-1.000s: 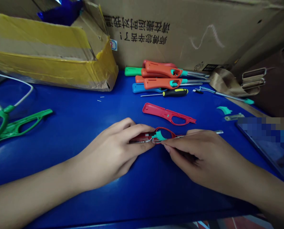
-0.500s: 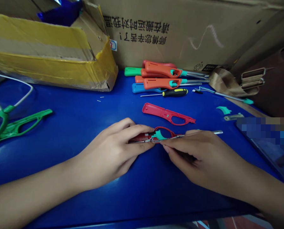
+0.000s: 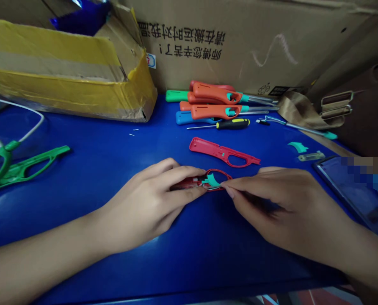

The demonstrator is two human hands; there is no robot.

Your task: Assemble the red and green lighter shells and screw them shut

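Observation:
My left hand (image 3: 157,199) grips an opened red lighter half-shell (image 3: 219,170) low over the blue table, its fingers covering the handle end. Inside the shell sits a teal trigger (image 3: 212,181), with small pale parts and a thin line beside it. At the nozzle end, my right hand (image 3: 277,203) pinches thumb and forefinger together on the lighter, where the thin line meets the fingertips. The fingers hide what exactly is pinched. Just beyond lies the matching red half-shell (image 3: 208,148), inner side up.
Assembled lighters (image 3: 216,111) are piled at the back beside a screwdriver (image 3: 233,123). At right lie a metal lighter tube (image 3: 306,128), a loose teal trigger (image 3: 298,147), a clear part (image 3: 311,156) and a phone (image 3: 344,182). Green shells (image 3: 33,165) lie left, near a taped carton (image 3: 81,93).
My right hand has shifted right along the lighter, from the trigger toward the nozzle end. The metal tube end that stuck out past it no longer shows. My left hand stays nearly still.

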